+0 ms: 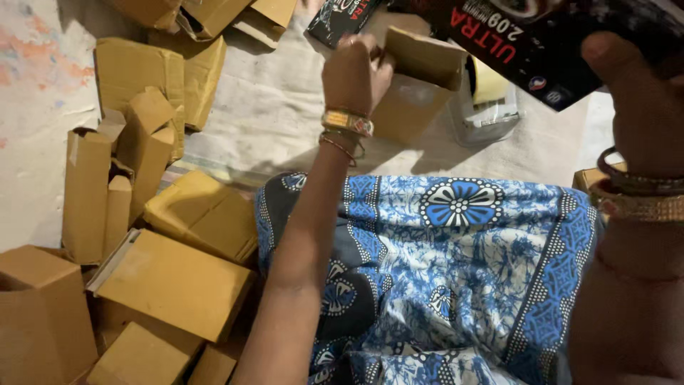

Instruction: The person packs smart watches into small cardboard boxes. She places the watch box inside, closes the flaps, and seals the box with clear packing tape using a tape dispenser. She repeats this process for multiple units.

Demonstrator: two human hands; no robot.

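Observation:
My left hand (353,71) reaches forward and grips the flap of a small brown cardboard box (417,85) standing on the floor cloth ahead of my lap. My right hand (641,100) is raised close to the camera at the right and holds a black printed carton (541,50) with red and white lettering. Both wrists carry gold bangles. A blue and white patterned garment (456,264) covers my lap below both hands.
Several brown cardboard boxes (171,278) lie piled at the left, some upright (89,192), some flat, and more at the top (206,18). A tape dispenser with a yellowish roll (488,100) sits right of the held box. Another black carton (338,18) lies at the top.

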